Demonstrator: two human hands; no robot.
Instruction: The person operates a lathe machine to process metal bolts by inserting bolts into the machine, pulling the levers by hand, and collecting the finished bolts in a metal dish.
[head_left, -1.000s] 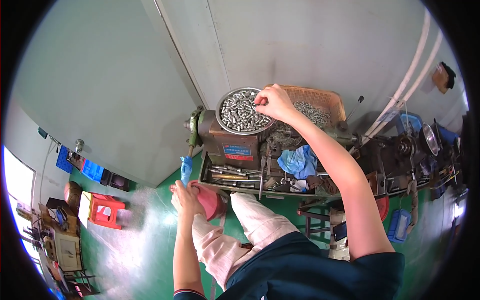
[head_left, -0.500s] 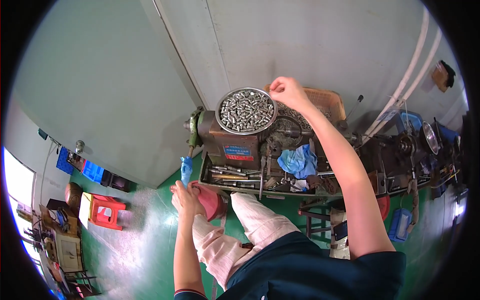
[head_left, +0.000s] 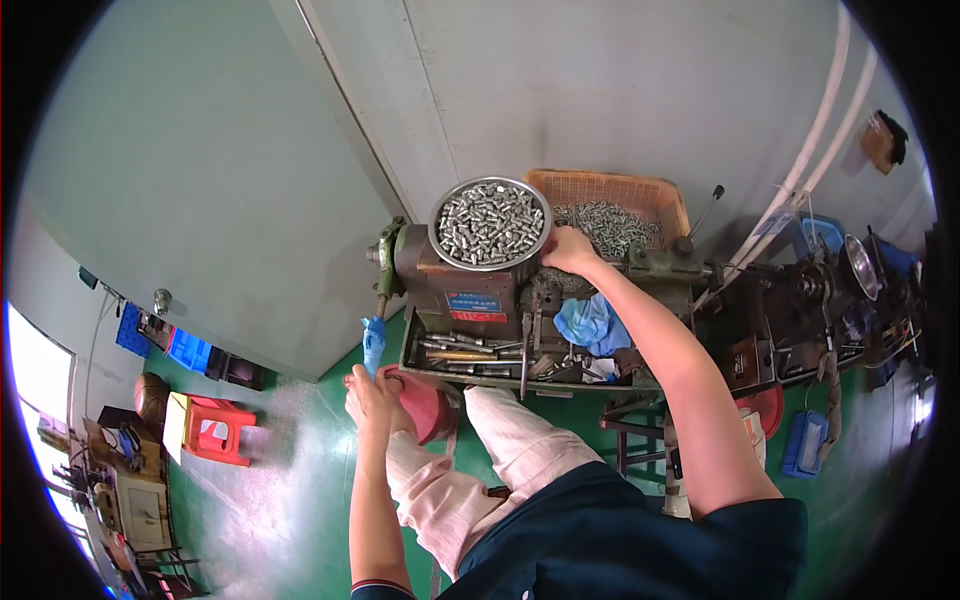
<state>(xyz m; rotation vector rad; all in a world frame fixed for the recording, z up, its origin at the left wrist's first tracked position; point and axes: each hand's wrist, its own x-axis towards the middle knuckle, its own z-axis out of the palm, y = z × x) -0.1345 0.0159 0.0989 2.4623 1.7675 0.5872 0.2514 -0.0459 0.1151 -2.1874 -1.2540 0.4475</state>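
Plainly blue-red machine label (head_left: pixel 474 302); left hand (head_left: pixel 372 400) grips blue-wrapped lever (head_left: pixel 373 342); right hand (head_left: pixel 570 250): hold unclear.

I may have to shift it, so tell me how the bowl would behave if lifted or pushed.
The bowl is probably heavy for its size, since small metal parts fill it. Its shiny, metallic wall suggests it would stay stiff. The parts lie loose and spread almost to its edge, so a tilt would likely spill some.

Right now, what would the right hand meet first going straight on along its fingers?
Probably the rim of the metal bowl, just left of the right hand. Depth is unclear: if the hand is lower, the machine block under the bowl comes first.
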